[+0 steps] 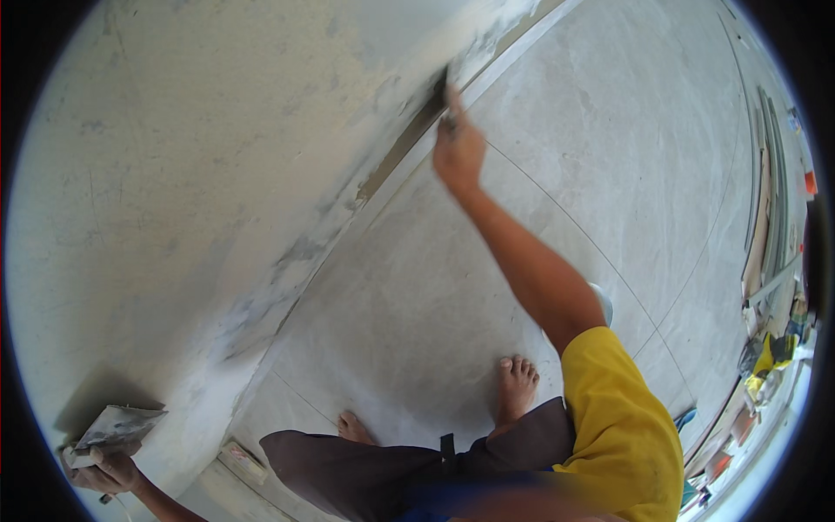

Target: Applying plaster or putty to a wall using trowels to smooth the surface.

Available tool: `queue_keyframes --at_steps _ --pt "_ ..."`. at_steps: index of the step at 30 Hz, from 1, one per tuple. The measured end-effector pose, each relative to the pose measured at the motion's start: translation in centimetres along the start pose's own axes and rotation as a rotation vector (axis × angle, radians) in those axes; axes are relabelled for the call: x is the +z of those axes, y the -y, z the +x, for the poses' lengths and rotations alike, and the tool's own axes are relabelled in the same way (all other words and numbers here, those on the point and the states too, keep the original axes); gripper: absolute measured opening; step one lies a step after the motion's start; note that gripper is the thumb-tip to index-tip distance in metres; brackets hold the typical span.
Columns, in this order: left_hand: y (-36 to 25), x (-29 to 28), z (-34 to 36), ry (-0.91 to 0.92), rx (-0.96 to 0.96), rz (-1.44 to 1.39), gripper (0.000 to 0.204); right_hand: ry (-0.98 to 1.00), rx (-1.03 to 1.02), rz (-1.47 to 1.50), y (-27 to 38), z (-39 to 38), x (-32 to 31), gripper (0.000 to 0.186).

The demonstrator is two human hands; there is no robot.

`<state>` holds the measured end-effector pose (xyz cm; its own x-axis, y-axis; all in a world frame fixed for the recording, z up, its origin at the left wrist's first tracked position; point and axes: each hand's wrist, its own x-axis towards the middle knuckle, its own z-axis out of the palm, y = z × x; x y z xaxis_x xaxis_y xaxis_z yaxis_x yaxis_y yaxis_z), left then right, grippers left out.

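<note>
Right arm outstretched, right hand curled, index finger extended, left hand curled, well apart

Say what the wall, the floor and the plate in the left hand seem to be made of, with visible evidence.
Wall: likely matt plaster or filler; uneven grey smears and patches show.
Floor: probably smooth, stone-look tiles; straight joints and faint pale veining.
Plate: possibly metal; it is thin, flat and grey, but smears leave material and finish open.

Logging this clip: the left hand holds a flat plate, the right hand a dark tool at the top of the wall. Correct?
Not quite: the head view shows the right hand with the dark tool at the bottom of the wall, beside the floor. The left hand does hold a flat plate.
</note>
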<state>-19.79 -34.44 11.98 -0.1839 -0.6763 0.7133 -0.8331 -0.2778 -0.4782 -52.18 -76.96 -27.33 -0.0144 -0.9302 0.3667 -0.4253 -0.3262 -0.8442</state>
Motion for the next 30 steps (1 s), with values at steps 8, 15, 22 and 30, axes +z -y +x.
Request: queue_keyframes --at_steps 8,15,22,30 --pt "0.1 0.4 0.3 -0.001 0.041 0.012 0.049 0.154 0.081 0.252 6.9 -7.3 -1.6 0.039" --pt "-1.3 0.8 0.9 0.013 0.039 0.048 0.048 -0.058 0.554 0.531 -3.5 2.1 -2.1 0.018" --pt "-1.3 0.6 1.0 -0.019 -0.014 -0.073 0.047 -0.093 0.427 0.524 2.6 0.5 -4.5 0.017" --pt "-11.9 2.2 -8.7 0.419 -0.248 -0.116 0.031 0.293 -0.621 0.608 10.7 -12.0 -12.6 0.041"
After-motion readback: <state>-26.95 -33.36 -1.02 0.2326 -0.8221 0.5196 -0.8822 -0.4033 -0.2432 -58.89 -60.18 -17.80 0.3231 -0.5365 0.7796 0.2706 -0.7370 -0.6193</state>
